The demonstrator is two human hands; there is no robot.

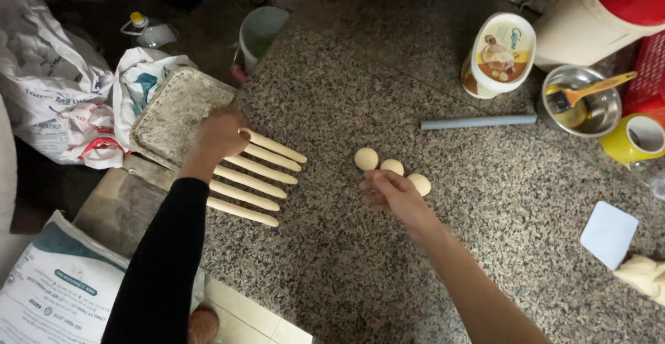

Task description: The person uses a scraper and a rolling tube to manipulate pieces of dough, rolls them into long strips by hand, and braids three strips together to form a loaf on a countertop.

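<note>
Five rolled dough sticks [253,178] lie side by side on the granite surface [388,74]; the left hand [220,135] rests on the top one, fingers curled over its end. Right hand [395,193], fingers loosely apart, touches three dough balls [392,167] awaiting rolling.

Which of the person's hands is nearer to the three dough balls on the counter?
The right hand. It lies right beside the dough balls, fingers at the nearest one. The left hand is well off to their left, resting on the ends of the dough sticks.
</note>
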